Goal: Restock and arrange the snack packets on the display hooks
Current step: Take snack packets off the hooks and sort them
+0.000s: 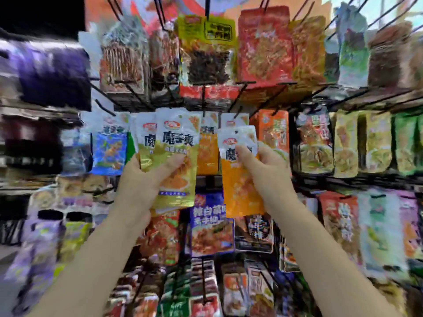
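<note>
Restocking in hand: left hand (146, 179) grips gold packets (176, 161), right hand (263, 165) pinches an orange packet (240, 191), needing threading onto its hook (237, 112).

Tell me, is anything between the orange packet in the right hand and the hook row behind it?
No solid obstacle shows. The right hand pinches the orange packet in front of the orange packets already hanging there; only these lie behind it. Which hook tip it goes to I cannot tell.

— How's my view?
— Bright and even in the middle, no hard shadows. Edges smear badly, the left worst, and the top left corner is black.
— Print?
— Only the centre reads.
</note>
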A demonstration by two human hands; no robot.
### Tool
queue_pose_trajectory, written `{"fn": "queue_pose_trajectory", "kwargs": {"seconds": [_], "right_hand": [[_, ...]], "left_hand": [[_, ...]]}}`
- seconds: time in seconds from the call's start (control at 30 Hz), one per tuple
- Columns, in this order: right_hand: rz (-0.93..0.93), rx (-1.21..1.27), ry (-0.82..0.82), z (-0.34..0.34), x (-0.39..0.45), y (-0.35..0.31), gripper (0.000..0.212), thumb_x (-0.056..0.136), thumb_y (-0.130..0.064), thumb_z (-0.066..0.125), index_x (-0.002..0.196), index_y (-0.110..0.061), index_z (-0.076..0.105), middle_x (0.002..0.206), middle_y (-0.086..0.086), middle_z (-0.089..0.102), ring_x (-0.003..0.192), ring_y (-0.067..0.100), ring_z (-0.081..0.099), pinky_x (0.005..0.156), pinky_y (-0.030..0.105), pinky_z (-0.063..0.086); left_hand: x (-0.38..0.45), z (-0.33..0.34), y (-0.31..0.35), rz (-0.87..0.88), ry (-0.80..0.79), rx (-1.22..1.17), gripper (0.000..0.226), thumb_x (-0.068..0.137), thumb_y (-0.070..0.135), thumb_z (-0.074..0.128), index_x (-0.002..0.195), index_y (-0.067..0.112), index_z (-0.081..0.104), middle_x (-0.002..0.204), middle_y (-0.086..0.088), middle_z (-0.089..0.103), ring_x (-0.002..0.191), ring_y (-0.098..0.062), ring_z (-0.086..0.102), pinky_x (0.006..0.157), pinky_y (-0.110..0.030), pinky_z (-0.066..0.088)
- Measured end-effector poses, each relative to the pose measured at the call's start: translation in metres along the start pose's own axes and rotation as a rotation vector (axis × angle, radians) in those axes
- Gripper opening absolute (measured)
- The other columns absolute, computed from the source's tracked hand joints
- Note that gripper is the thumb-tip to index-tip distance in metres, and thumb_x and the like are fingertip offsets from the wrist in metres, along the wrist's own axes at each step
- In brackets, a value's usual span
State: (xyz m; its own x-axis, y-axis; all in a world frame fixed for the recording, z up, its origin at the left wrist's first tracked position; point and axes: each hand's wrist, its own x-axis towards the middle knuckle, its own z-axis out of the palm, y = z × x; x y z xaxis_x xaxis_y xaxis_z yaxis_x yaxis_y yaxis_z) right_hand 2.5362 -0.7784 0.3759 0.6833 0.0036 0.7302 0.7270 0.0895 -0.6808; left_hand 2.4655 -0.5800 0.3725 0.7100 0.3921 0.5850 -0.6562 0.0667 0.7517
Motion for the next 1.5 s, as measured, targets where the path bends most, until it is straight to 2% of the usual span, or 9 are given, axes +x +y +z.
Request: {"fn": "queue_pose_trajectory", "kwargs": {"seconds": [0.17,0.27,0.37,0.5,0.63,0.93,1.07,1.3,1.5], "right_hand": [[-0.051,-0.106,0.047,0.046,0.052,-0.016,0.058,0.094,-0.045,0.066,0.054,-0.017,0.036,0.055,0.001,0.031,0.057,0.018,0.035,0.060,0.035,0.027],[-0.023,-0.034,-0.002,0.059,0.070,-0.023,0.044,0.097,-0.037,0.065,0.078,0.002,0.058,0.062,0.007,0.039,0.059,0.021,0.040,0.059,0.033,0.031],[-0.019,-0.029,0.004,0.066,0.081,-0.030,0.024,0.097,-0.034,0.065,0.096,-0.011,0.070,0.068,-0.004,0.053,0.063,0.014,0.048,0.060,0.030,0.040],[-0.058,-0.021,0.040,0.073,0.091,-0.035,0.041,0.097,-0.037,0.064,0.076,-0.002,0.057,0.068,0.006,0.040,0.062,0.017,0.038,0.059,0.030,0.030],[-0.028,-0.018,0.058,0.078,0.094,-0.036,0.052,0.093,-0.041,0.067,0.098,0.011,0.057,0.082,0.007,0.046,0.073,0.021,0.042,0.067,0.036,0.034],[-0.010,-0.015,0.109,0.075,0.098,-0.039,0.023,0.083,-0.034,0.069,0.082,-0.011,0.069,0.083,0.017,0.061,0.076,0.024,0.055,0.067,0.041,0.047],[0.024,-0.042,0.150,0.073,0.100,-0.032,0.027,0.091,-0.026,0.070,0.091,0.001,0.071,0.104,0.033,0.065,0.086,0.041,0.065,0.077,0.039,0.057],[-0.308,-0.443,0.308,0.065,0.064,-0.028,0.010,0.098,-0.025,0.061,0.099,-0.015,0.059,0.074,-0.003,0.052,0.062,0.007,0.047,0.056,0.018,0.035],[0.004,-0.091,-0.178,0.068,0.015,-0.037,0.036,0.094,-0.042,0.066,0.088,-0.008,0.056,0.059,0.000,0.056,0.051,0.018,0.052,0.046,0.027,0.043]], "left_hand": [[0.023,-0.019,0.009,-0.023,-0.014,0.080,0.052,0.056,0.035,0.086,0.101,0.018,0.065,0.088,-0.003,0.080,0.071,-0.021,0.077,0.068,-0.043,0.062],[0.032,-0.027,0.013,-0.008,-0.063,0.076,0.039,0.061,0.026,0.082,0.095,0.017,0.067,0.084,-0.003,0.079,0.066,-0.020,0.075,0.064,-0.038,0.064],[0.039,-0.033,0.015,-0.018,-0.088,0.064,0.038,0.062,0.025,0.081,0.095,0.017,0.067,0.082,-0.002,0.079,0.065,-0.019,0.075,0.061,-0.037,0.063],[0.047,-0.038,0.019,-0.022,-0.105,0.072,0.039,0.060,0.030,0.082,0.094,0.016,0.070,0.084,-0.004,0.079,0.067,-0.020,0.075,0.065,-0.037,0.063],[0.049,-0.039,0.020,-0.020,-0.121,0.044,0.039,0.059,0.030,0.082,0.094,0.017,0.069,0.084,-0.004,0.079,0.068,-0.021,0.076,0.063,-0.038,0.064],[0.045,-0.042,0.015,-0.039,-0.147,0.029,0.049,0.062,0.030,0.082,0.106,0.013,0.069,0.093,-0.007,0.079,0.076,-0.023,0.077,0.066,-0.038,0.063],[0.046,-0.039,0.013,-0.042,-0.154,0.036,0.038,0.064,0.029,0.083,0.097,0.017,0.069,0.094,-0.007,0.079,0.080,-0.025,0.077,0.075,-0.044,0.062],[0.045,-0.035,0.012,-0.020,-0.134,0.000,0.034,0.069,0.020,0.084,0.095,0.019,0.063,0.087,-0.004,0.079,0.073,-0.023,0.077,0.068,-0.042,0.064],[0.046,-0.022,0.005,0.014,-0.219,0.048,0.049,0.065,0.023,0.086,0.108,0.009,0.069,0.094,-0.007,0.079,0.080,-0.026,0.077,0.068,-0.039,0.063]]}}
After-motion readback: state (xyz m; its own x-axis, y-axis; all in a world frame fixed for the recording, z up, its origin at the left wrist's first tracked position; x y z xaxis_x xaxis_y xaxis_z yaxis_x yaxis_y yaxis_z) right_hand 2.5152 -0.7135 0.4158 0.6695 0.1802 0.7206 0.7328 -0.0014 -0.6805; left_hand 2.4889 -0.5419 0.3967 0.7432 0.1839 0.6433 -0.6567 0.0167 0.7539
